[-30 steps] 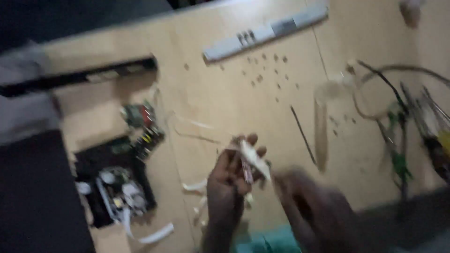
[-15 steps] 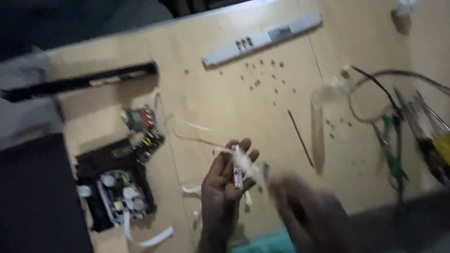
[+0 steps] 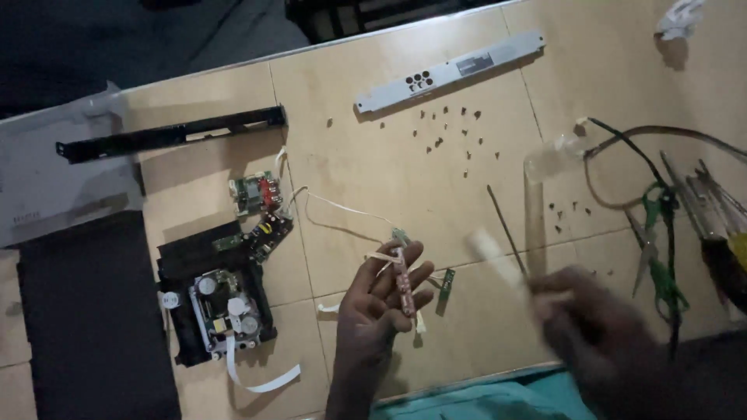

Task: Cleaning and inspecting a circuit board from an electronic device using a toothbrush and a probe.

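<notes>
Reddish and narrow, the small circuit strip (image 3: 403,281) lies across the fingers (image 3: 387,286) of the left hand (image 3: 379,311), which are loosely curled and pinch it, a little lower over the bench (image 3: 366,155) than a second ago. The right hand (image 3: 599,330), to the right of the strip, is blurred; it has lifted a pale stick (image 3: 498,260), but I cannot tell its grip. The disc drive (image 3: 222,307) stays left of the strip.
</notes>
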